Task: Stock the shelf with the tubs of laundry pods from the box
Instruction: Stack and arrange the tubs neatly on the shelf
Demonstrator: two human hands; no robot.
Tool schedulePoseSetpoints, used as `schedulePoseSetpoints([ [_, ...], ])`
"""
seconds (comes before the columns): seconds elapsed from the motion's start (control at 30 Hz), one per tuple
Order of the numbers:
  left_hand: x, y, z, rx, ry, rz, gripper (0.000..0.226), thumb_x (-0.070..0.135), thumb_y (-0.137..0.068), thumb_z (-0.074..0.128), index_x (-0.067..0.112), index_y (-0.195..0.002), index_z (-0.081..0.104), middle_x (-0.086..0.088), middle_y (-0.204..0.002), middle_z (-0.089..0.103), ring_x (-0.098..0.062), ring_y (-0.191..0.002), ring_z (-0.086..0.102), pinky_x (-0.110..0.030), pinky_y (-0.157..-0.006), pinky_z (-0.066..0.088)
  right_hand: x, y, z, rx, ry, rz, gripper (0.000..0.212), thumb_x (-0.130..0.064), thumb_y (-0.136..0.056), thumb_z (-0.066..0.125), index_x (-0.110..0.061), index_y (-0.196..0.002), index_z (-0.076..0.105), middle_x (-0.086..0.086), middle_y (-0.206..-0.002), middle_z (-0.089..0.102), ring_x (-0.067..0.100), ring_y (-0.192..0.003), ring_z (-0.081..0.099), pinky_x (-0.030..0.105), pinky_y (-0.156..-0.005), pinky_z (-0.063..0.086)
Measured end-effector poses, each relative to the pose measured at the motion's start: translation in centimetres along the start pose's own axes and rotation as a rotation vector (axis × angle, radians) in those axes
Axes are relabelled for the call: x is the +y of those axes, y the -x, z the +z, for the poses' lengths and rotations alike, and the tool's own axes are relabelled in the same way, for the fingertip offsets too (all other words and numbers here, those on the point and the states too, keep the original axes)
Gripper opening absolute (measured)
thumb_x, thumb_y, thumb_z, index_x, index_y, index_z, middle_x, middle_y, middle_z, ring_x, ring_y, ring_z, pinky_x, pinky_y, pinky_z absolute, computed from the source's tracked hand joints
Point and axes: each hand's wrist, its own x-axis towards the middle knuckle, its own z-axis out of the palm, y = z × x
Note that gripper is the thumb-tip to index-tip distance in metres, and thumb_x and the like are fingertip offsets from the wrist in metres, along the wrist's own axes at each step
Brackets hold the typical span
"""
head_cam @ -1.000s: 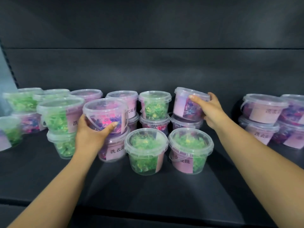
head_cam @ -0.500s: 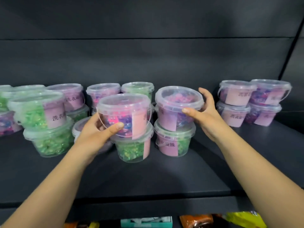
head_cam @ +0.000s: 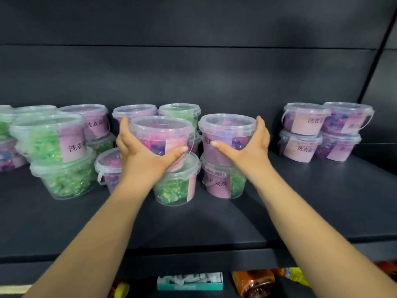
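Two purple tubs are held on the dark shelf (head_cam: 300,207), one in each hand. The left purple tub (head_cam: 163,134) is gripped by the left hand (head_cam: 141,155). The thumb is laid across the tub's lower front and the fingers are curled up its 9 o'clock side, so the grip is closed round it. This tub is placed over a green tub (head_cam: 176,188). Whether it rests fully on that lid cannot be told, as the palm hides its base.

Just beside it, at 3 o'clock, the right purple tub (head_cam: 227,130) is gripped in the same way by the right hand (head_cam: 247,151), with the thumb across the front and the fingers wrapped round the 3 o'clock side. It is stacked on a pink-labelled tub (head_cam: 223,183).

More tubs are lined up behind, at 12 o'clock of the hands. A green stack (head_cam: 53,151) is seen at 9 o'clock, and four tubs (head_cam: 322,132), stacked two on two, at 3 o'clock, well apart from the right hand. Below the shelf edge, at 6 o'clock, a teal box (head_cam: 190,283) and an orange packet (head_cam: 253,280) are partly shown.
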Motion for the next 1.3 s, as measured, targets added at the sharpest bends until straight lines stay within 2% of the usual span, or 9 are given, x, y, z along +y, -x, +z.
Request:
schedulePoseSetpoints([
  [0.13, -0.8, -0.9, -0.8, -0.044, 0.08, 0.028, 0.12, 0.03, -0.054, 0.085, 0.027, -0.144, 0.006, -0.003, -0.149, 0.022, -0.016, -0.134, 0.03, -0.032, -0.111, 0.026, 0.8, -0.9, 0.3, 0.029, -0.163, -0.025, 0.108, -0.025, -0.063, 0.082, -0.018, -0.144, 0.01, 0.0, -0.144, 0.025, 0.013, -0.13, 0.032, 0.016, -0.099, 0.027],
  [0.27, -2.2, -2.2, -3.3, -0.294, 0.236, -0.092, 0.139, 0.054, -0.029, 0.085, 0.035, -0.144, 0.01, 0.0, -0.151, 0.027, -0.008, -0.134, 0.03, -0.04, -0.112, 0.029, 1.7, -1.8, -1.7, -0.177, -0.455, 0.08, 0.091, -0.014, -0.057, 0.083, -0.017, -0.128, 0.028, 0.0, -0.137, 0.046, 0.008, -0.115, 0.049, 0.023, -0.093, 0.045],
  [0.4, -2.0, -1.8, -2.9, -0.247, 0.094, -0.032, 0.128, 0.047, -0.048, 0.084, 0.032, -0.146, 0.003, 0.009, -0.154, 0.015, -0.006, -0.138, 0.018, -0.036, -0.115, 0.02, 1.9, -1.7, -2.2, -0.212, -0.361, 0.092, 0.107, -0.036, -0.044, 0.09, -0.019, -0.132, 0.032, 0.0, -0.14, 0.042, 0.009, -0.121, 0.047, 0.023, -0.09, 0.046],
  [0.53, -1.6, -1.6, -1.2, -0.179, 0.005, -0.049, 0.138, 0.061, -0.031, 0.084, 0.025, -0.144, 0.014, 0.002, -0.149, 0.027, -0.017, -0.137, 0.027, -0.043, -0.113, 0.026, 0.7, -1.4, -0.1, -0.017, -0.115, 0.123, 0.129, -0.041, -0.056, 0.084, -0.022, -0.147, -0.005, -0.001, -0.155, 0.007, 0.018, -0.142, 0.015, 0.037, -0.115, 0.022],
  [0.67, -1.3, -1.7, -1.1, -0.23, 0.122, -0.097, 0.128, 0.068, -0.034, 0.074, 0.019, -0.142, 0.023, 0.002, -0.143, 0.039, -0.017, -0.129, 0.039, -0.036, -0.107, 0.034, 0.8, -1.7, 0.1, 0.038, -0.186, 0.042, 0.104, -0.029, -0.058, 0.086, -0.015, -0.14, 0.022, 0.0, -0.14, 0.037, 0.016, -0.128, 0.04, 0.035, -0.107, 0.037],
  [0.83, -1.1, -2.3, -0.6, -0.286, 0.184, -0.081, 0.102, 0.035, -0.054, 0.083, 0.015, -0.138, 0.029, 0.012, -0.126, 0.044, -0.007, -0.113, 0.045, -0.023, -0.091, 0.038, 1.4, -1.5, -0.8, -0.001, -0.371, 0.029, 0.08, -0.021, -0.058, 0.086, -0.018, -0.125, 0.042, -0.004, -0.123, 0.054, 0.009, -0.111, 0.055, 0.026, -0.091, 0.049],
  [1.0, -1.5, -2.8, -0.4, -0.261, 0.239, -0.064, 0.098, 0.042, -0.041, 0.08, 0.016, -0.13, 0.046, 0.002, -0.122, 0.059, -0.012, -0.108, 0.057, -0.018, -0.079, 0.046, 1.6, -1.9, -1.9, -0.074, -0.492, 0.01, 0.082, -0.024, -0.05, 0.084, -0.017, -0.123, 0.047, -0.002, -0.121, 0.059, 0.009, -0.11, 0.058, 0.024, -0.088, 0.05],
  [1.1, -0.7, -2.6, -0.3, -0.204, 0.353, -0.09, 0.101, 0.046, -0.035, 0.083, 0.016, -0.126, 0.051, 0.001, -0.119, 0.063, -0.014, -0.108, 0.06, -0.029, -0.088, 0.048, 1.8, -2.3, -3.5, -0.079, -0.545, -0.012, 0.086, -0.022, -0.05, 0.086, -0.013, -0.126, 0.046, 0.003, -0.123, 0.059, 0.012, -0.11, 0.059, 0.022, -0.085, 0.052],
  [1.3, 4.7, 0.2, 4.8, -0.253, 0.418, 0.044, 0.102, 0.051, -0.036, 0.079, 0.017, -0.127, 0.048, 0.006, -0.12, 0.062, -0.005, -0.108, 0.06, -0.027, -0.093, 0.048, 3.7, -2.9, -10.4, 0.03, -0.522, -0.071, 0.113, -0.052, -0.029, 0.089, -0.015, -0.126, 0.046, 0.003, -0.124, 0.06, 0.014, -0.113, 0.058, 0.026, -0.089, 0.05],
])
